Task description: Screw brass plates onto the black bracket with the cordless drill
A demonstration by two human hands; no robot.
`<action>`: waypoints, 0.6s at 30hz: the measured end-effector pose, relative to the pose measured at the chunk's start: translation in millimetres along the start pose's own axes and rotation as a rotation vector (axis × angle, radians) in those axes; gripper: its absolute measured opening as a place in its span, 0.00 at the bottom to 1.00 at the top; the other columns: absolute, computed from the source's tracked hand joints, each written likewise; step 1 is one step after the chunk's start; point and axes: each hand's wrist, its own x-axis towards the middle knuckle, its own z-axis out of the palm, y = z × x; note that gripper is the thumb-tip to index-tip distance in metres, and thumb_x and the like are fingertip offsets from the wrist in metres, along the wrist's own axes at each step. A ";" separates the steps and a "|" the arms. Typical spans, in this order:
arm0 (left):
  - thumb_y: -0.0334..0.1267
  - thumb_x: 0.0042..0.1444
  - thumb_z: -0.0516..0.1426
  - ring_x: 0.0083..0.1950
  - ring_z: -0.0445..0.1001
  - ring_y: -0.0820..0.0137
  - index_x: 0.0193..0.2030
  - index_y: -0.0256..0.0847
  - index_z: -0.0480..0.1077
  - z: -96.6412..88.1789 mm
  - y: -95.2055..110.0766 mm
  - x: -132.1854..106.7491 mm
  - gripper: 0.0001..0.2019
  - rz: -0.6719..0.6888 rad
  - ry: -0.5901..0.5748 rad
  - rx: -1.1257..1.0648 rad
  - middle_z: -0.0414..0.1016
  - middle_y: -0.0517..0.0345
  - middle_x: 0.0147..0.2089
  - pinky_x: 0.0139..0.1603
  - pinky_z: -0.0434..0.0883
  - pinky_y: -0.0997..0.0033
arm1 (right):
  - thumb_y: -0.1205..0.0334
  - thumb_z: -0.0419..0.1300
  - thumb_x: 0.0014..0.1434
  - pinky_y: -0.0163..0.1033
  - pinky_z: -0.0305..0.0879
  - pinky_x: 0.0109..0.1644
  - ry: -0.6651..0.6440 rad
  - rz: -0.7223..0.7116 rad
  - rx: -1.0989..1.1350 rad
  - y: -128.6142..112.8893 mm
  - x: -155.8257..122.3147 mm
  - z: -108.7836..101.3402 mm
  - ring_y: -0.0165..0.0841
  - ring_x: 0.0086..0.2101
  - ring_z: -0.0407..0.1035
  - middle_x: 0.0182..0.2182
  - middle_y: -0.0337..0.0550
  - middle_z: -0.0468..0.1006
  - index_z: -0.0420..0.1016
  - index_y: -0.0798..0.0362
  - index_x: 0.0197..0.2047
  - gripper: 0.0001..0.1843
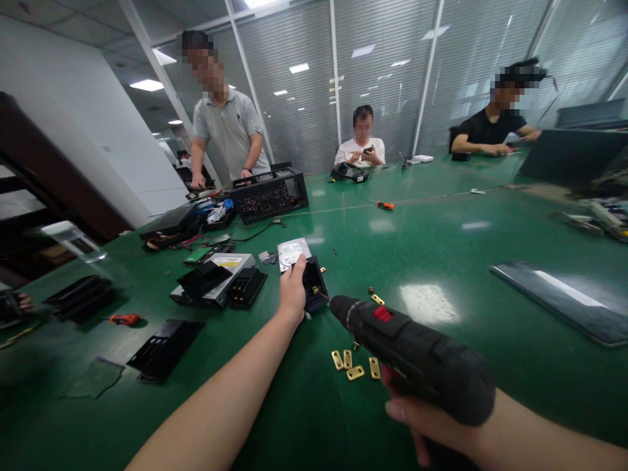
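Our left hand point(293, 291) clamps its fingers on a box point(314, 278), well in from the table's point(471, 261) left edge; our right hand point(432, 418) grips a drill point(417, 353) pointing at it. Nearer us lie 4 plates point(355, 373).

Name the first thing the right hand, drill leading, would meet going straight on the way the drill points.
The black box in the left hand: the drill in the right hand points at it. Depth is unclear; the bit may already touch it.
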 end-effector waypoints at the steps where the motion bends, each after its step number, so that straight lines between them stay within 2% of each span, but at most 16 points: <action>1: 0.75 0.53 0.73 0.46 0.90 0.51 0.53 0.38 0.84 -0.5 -0.7 0.8 0.40 0.006 -0.002 0.002 0.88 0.48 0.41 0.53 0.86 0.50 | 0.56 0.72 0.70 0.32 0.80 0.28 0.015 -0.007 -0.004 -2.4 -0.7 -0.5 0.36 0.25 0.87 0.30 0.37 0.86 0.81 0.52 0.46 0.09; 5: 0.73 0.54 0.73 0.48 0.90 0.49 0.52 0.39 0.85 -1.5 -2.1 2.5 0.38 0.016 -0.003 0.002 0.89 0.47 0.42 0.53 0.86 0.49 | 0.57 0.73 0.66 0.34 0.79 0.25 0.067 -0.016 0.017 -3.9 -1.7 0.5 0.37 0.23 0.86 0.33 0.38 0.87 0.79 0.51 0.52 0.15; 8: 0.73 0.54 0.73 0.48 0.90 0.49 0.52 0.39 0.85 -1.7 -2.4 2.6 0.37 0.012 -0.007 -0.003 0.89 0.47 0.42 0.53 0.86 0.49 | 0.55 0.74 0.67 0.34 0.79 0.26 0.047 -0.002 0.024 -1.5 -2.9 1.2 0.37 0.24 0.87 0.33 0.39 0.86 0.81 0.52 0.49 0.13; 16: 0.72 0.55 0.73 0.48 0.90 0.49 0.51 0.38 0.84 -1.3 -2.8 2.6 0.36 0.030 -0.008 -0.011 0.88 0.48 0.41 0.54 0.86 0.49 | 0.55 0.74 0.69 0.32 0.79 0.27 0.033 0.004 0.082 -4.3 -3.9 -0.3 0.32 0.24 0.84 0.37 0.37 0.85 0.78 0.50 0.59 0.19; 18: 0.71 0.55 0.73 0.48 0.90 0.50 0.51 0.39 0.84 -1.0 -2.3 2.5 0.36 0.024 -0.004 -0.010 0.88 0.47 0.41 0.53 0.86 0.50 | 0.56 0.74 0.70 0.31 0.78 0.27 0.025 0.008 0.062 -5.6 -3.4 -0.7 0.32 0.24 0.84 0.37 0.38 0.85 0.79 0.51 0.57 0.17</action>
